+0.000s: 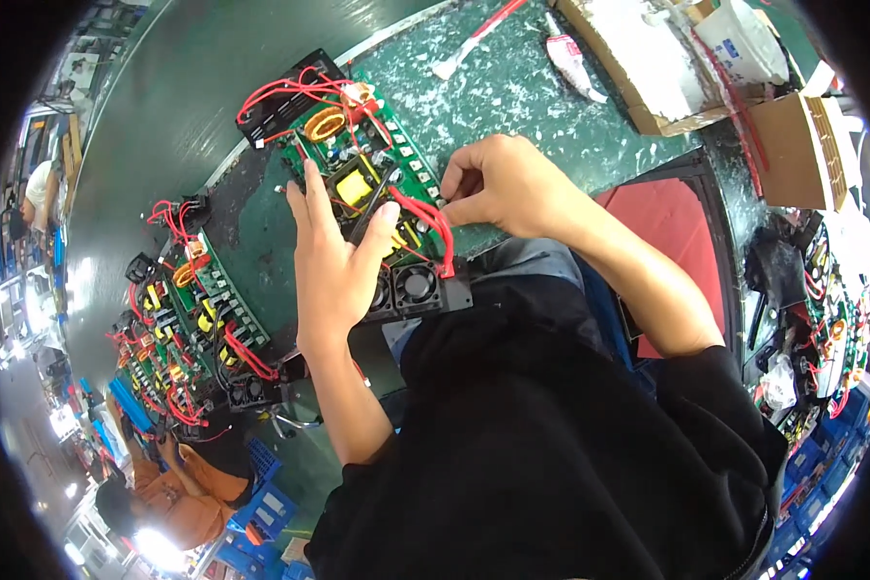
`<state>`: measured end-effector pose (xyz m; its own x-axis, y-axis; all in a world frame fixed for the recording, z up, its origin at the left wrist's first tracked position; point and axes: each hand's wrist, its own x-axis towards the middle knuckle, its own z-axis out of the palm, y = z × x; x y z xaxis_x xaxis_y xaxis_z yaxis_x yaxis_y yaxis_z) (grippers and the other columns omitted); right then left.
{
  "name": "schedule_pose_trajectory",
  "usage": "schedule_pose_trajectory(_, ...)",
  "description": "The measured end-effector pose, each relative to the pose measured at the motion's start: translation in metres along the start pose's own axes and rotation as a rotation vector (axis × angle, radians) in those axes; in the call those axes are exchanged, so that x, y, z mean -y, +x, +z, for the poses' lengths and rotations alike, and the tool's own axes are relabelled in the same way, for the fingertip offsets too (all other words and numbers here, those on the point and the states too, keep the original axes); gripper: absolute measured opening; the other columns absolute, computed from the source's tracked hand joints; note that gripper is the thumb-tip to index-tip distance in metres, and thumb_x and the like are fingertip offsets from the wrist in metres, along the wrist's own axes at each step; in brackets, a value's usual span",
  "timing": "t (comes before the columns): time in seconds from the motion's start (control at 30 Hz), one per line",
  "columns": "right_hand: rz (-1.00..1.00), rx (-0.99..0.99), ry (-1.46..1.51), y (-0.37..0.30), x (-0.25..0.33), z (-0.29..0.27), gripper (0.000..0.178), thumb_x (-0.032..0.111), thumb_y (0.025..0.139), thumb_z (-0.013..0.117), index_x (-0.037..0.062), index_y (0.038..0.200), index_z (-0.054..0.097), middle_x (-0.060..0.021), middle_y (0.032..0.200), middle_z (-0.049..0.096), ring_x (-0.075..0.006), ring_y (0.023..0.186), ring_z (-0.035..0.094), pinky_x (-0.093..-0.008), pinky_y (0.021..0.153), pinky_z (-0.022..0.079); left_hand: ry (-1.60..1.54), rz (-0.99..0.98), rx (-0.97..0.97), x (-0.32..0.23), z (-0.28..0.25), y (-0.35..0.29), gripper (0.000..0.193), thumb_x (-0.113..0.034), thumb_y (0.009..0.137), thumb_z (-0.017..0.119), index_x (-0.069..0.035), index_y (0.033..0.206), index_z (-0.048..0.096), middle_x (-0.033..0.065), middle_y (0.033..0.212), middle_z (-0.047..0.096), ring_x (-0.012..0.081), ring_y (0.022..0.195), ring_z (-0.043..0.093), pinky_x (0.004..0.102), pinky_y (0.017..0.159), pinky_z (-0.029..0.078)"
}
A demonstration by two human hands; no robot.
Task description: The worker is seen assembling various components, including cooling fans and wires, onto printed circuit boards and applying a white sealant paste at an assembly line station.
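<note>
A green circuit board (pixel 396 145) lies on the bench in front of me, with yellow-wrapped transformers, a copper coil and a row of small parts along its right edge. My left hand (pixel 331 266) is over its left side, fingers stretched out and thumb apart. At the board's right edge my right hand (pixel 503 188) has its thumb and fingers pinched together; whatever is between them is hidden. Thick red wires (pixel 425 215) loop beside the board's near end. Black fans (pixel 416 283) sit at that end, and a black vented panel (pixel 290 108) stands at the far end.
More wired boards (pixel 217 290) are lined up at the left, near a seated co-worker in orange (pixel 188 512). A white-smeared brush (pixel 464 53), a white-and-red tube (pixel 572 66) and a carton (pixel 638 68) are at the back. A red sheet (pixel 672 242) lies at right.
</note>
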<state>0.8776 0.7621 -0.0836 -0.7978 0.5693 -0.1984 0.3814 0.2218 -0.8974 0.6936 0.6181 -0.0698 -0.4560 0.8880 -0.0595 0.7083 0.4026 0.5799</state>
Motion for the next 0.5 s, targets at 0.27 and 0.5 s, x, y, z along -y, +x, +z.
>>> schedule_pose_trajectory(0.27, 0.043, -0.879, -0.632, 0.072, -0.010, -0.116, 0.052, 0.047, 0.085, 0.070, -0.0040, 0.075, 0.071, -0.0150, 0.062, 0.066, -0.0264, 0.058, 0.066, -0.0412, 0.061, 0.054, 0.018, -0.027, 0.004, -0.010, -0.003, -0.001, 0.095, -0.051, 0.090, 0.065, -0.002, 0.155, 0.016, 0.0413, 0.154, 0.013, 0.0507, 0.143, 0.025, 0.0456, 0.114, 0.030)
schedule_pose_trajectory(0.5, 0.014, -0.867, -0.856, 0.138, -0.034, -0.173, 0.027, 0.021, 0.080, 0.068, -0.0058, 0.085, 0.070, -0.0310, 0.090, 0.068, -0.0414, 0.086, 0.069, -0.0474, 0.073, 0.054, -0.020, -0.011, 0.006, -0.011, -0.004, -0.001, 0.098, -0.054, 0.089, 0.064, 0.002, 0.154, 0.017, 0.0448, 0.151, 0.014, 0.0541, 0.140, 0.027, 0.0462, 0.113, 0.032)
